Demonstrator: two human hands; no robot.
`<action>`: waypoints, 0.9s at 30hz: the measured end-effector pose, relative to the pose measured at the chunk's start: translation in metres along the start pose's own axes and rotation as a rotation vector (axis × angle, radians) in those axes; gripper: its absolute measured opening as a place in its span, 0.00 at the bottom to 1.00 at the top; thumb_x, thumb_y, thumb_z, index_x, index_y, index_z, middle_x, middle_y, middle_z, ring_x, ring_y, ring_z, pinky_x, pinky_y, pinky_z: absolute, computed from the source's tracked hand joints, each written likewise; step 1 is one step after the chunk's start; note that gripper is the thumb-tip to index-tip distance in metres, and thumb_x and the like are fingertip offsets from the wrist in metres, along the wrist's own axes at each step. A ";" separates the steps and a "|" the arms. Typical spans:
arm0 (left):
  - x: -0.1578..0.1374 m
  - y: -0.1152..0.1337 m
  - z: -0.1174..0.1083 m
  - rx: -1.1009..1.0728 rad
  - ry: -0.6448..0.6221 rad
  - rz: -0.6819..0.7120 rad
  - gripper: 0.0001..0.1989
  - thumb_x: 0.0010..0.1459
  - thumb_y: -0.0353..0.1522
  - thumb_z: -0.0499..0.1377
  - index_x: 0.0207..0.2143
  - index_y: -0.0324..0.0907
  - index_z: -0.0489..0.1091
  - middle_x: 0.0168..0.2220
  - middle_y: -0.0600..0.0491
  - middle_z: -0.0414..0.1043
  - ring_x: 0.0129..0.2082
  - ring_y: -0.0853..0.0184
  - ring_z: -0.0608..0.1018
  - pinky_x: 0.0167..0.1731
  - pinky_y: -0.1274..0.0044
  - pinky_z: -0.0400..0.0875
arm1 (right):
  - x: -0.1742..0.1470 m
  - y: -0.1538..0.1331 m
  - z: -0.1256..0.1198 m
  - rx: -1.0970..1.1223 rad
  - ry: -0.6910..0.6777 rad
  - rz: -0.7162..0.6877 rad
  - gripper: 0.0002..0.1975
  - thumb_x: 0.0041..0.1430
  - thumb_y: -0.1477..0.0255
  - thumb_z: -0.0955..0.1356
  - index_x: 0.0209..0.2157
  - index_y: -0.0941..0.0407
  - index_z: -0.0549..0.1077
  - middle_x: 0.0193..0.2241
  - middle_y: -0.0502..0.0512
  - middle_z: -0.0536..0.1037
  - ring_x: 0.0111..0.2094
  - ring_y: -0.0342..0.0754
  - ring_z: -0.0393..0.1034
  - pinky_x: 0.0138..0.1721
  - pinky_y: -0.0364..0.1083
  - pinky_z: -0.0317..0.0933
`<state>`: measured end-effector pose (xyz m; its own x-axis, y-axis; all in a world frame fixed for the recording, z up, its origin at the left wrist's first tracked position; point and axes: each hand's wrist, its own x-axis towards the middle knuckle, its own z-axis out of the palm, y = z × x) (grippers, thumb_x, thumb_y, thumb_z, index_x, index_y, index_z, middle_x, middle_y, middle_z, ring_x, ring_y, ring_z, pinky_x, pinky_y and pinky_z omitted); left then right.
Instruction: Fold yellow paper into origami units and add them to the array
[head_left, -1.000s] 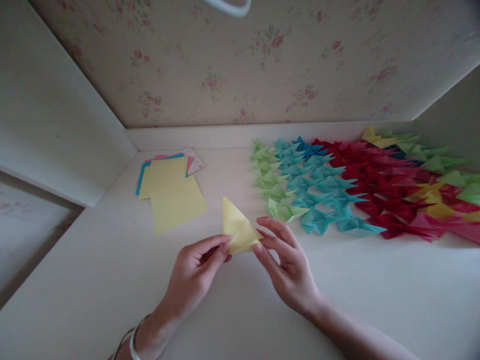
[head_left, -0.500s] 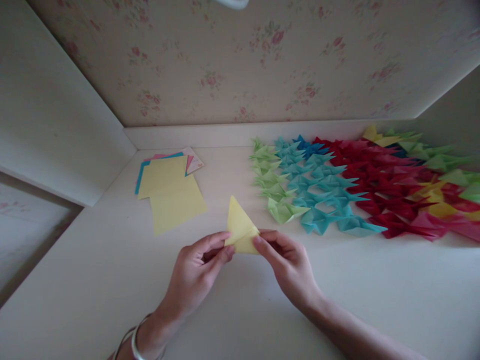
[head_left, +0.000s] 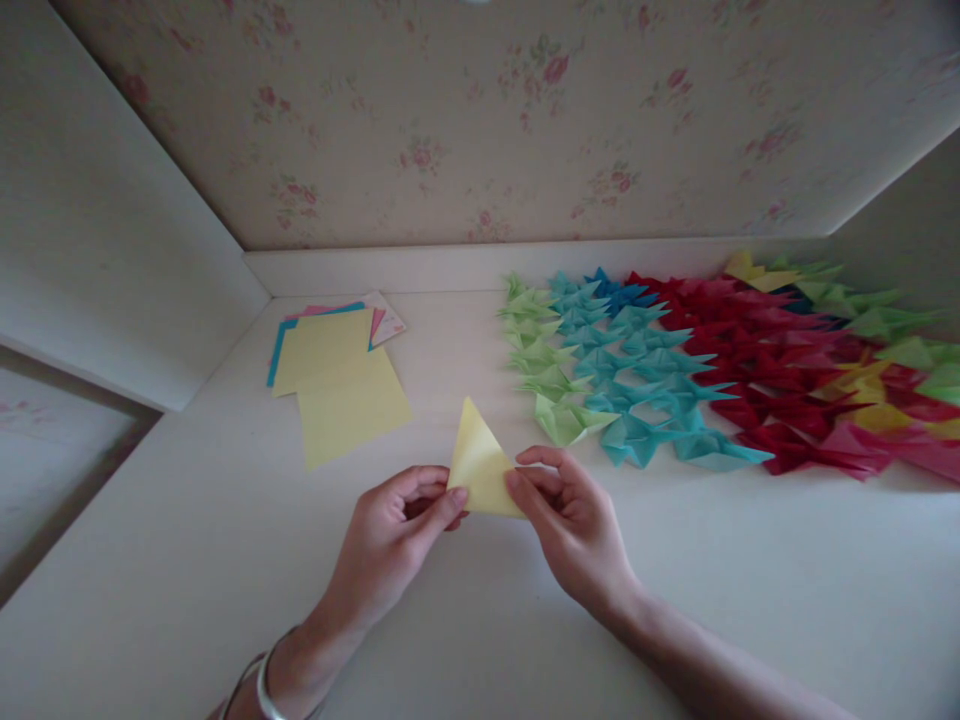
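A folded piece of yellow origami paper (head_left: 480,465), triangular with its tip pointing away from me, is held between my hands above the white table. My left hand (head_left: 401,530) pinches its lower left corner, thumb on top and fingers behind. At the lower right corner, my right hand (head_left: 574,520) grips the paper between thumb and fingers, the index finger lifted off and curved. Part of the paper's right edge is hidden by the right fingertips.
Yellow sheets (head_left: 352,400) lie at left over blue and pink paper (head_left: 279,355). Several folded paper cranes stand in rows at right: light green (head_left: 566,418), turquoise (head_left: 637,440), red (head_left: 772,400). Behind is a floral wall (head_left: 450,130); a white panel (head_left: 112,230) rises at left.
The crease across the front of the yellow paper no longer shows; its face now looks smooth. My right index finger has lifted, and the left fingers have shifted slightly.
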<state>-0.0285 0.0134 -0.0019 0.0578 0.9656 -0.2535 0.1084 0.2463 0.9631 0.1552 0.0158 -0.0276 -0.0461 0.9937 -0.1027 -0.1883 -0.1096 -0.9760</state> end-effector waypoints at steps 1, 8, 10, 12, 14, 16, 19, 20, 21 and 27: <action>0.000 0.000 0.000 -0.002 0.007 0.001 0.09 0.55 0.37 0.66 0.35 0.41 0.77 0.29 0.54 0.80 0.28 0.69 0.80 0.31 0.82 0.76 | 0.000 0.000 0.000 -0.015 -0.005 -0.004 0.09 0.61 0.65 0.70 0.39 0.53 0.69 0.24 0.48 0.77 0.24 0.41 0.66 0.24 0.39 0.55; -0.001 -0.004 0.002 -0.076 0.019 -0.019 0.18 0.60 0.38 0.63 0.50 0.41 0.70 0.33 0.53 0.81 0.31 0.67 0.83 0.34 0.79 0.79 | 0.001 0.001 0.002 -0.093 -0.029 -0.056 0.07 0.63 0.65 0.68 0.38 0.53 0.70 0.28 0.49 0.76 0.29 0.43 0.69 0.28 0.40 0.59; -0.003 -0.004 0.002 -0.034 0.041 0.050 0.22 0.62 0.38 0.60 0.57 0.44 0.65 0.34 0.54 0.81 0.30 0.68 0.83 0.35 0.78 0.79 | 0.001 0.001 0.001 -0.096 -0.044 -0.060 0.06 0.64 0.65 0.67 0.38 0.53 0.69 0.29 0.49 0.76 0.30 0.43 0.68 0.29 0.40 0.59; -0.005 -0.003 0.003 0.046 0.031 0.119 0.17 0.63 0.37 0.59 0.54 0.44 0.69 0.36 0.53 0.81 0.31 0.68 0.83 0.34 0.80 0.79 | 0.002 0.001 0.000 -0.082 -0.047 -0.057 0.06 0.64 0.65 0.67 0.38 0.53 0.68 0.28 0.49 0.74 0.29 0.43 0.67 0.29 0.40 0.58; -0.006 -0.001 0.002 0.122 -0.001 0.160 0.12 0.62 0.37 0.60 0.46 0.42 0.75 0.35 0.52 0.82 0.31 0.67 0.84 0.32 0.81 0.78 | 0.002 0.002 -0.001 -0.065 -0.042 -0.050 0.07 0.64 0.65 0.67 0.38 0.53 0.67 0.27 0.48 0.72 0.28 0.43 0.65 0.28 0.41 0.57; -0.006 0.000 0.001 0.179 -0.017 0.199 0.10 0.61 0.36 0.61 0.42 0.42 0.78 0.33 0.52 0.82 0.30 0.67 0.84 0.31 0.82 0.78 | 0.002 0.002 -0.002 -0.046 -0.043 -0.040 0.08 0.64 0.64 0.67 0.39 0.52 0.66 0.26 0.47 0.71 0.28 0.43 0.63 0.27 0.41 0.56; -0.006 -0.002 -0.001 0.241 0.008 0.268 0.08 0.60 0.34 0.62 0.39 0.43 0.79 0.31 0.53 0.83 0.29 0.68 0.84 0.31 0.82 0.78 | 0.002 0.002 -0.002 -0.008 -0.066 -0.019 0.08 0.65 0.64 0.67 0.41 0.51 0.65 0.26 0.46 0.72 0.28 0.42 0.63 0.28 0.40 0.56; -0.006 -0.003 -0.002 0.255 0.019 0.278 0.07 0.60 0.33 0.63 0.39 0.43 0.80 0.31 0.53 0.83 0.29 0.68 0.84 0.32 0.82 0.78 | 0.002 0.002 -0.002 0.003 -0.070 -0.011 0.08 0.65 0.64 0.67 0.41 0.51 0.65 0.26 0.46 0.73 0.28 0.42 0.64 0.28 0.40 0.57; -0.006 -0.003 -0.002 0.266 0.030 0.284 0.07 0.60 0.33 0.63 0.39 0.43 0.80 0.31 0.53 0.83 0.29 0.68 0.84 0.32 0.82 0.78 | 0.002 0.002 -0.002 0.013 -0.070 -0.002 0.09 0.64 0.63 0.67 0.42 0.51 0.66 0.26 0.46 0.73 0.28 0.42 0.64 0.28 0.40 0.57; -0.006 -0.004 0.000 0.227 0.053 0.224 0.11 0.59 0.35 0.63 0.44 0.42 0.77 0.30 0.54 0.83 0.28 0.68 0.83 0.31 0.82 0.77 | 0.002 -0.002 0.003 0.167 -0.102 0.054 0.14 0.60 0.64 0.71 0.43 0.51 0.65 0.32 0.48 0.80 0.33 0.43 0.74 0.37 0.41 0.65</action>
<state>-0.0293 0.0060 -0.0044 0.0541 0.9982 -0.0268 0.3177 0.0083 0.9482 0.1529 0.0175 -0.0248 -0.1581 0.9794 -0.1258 -0.3422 -0.1739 -0.9234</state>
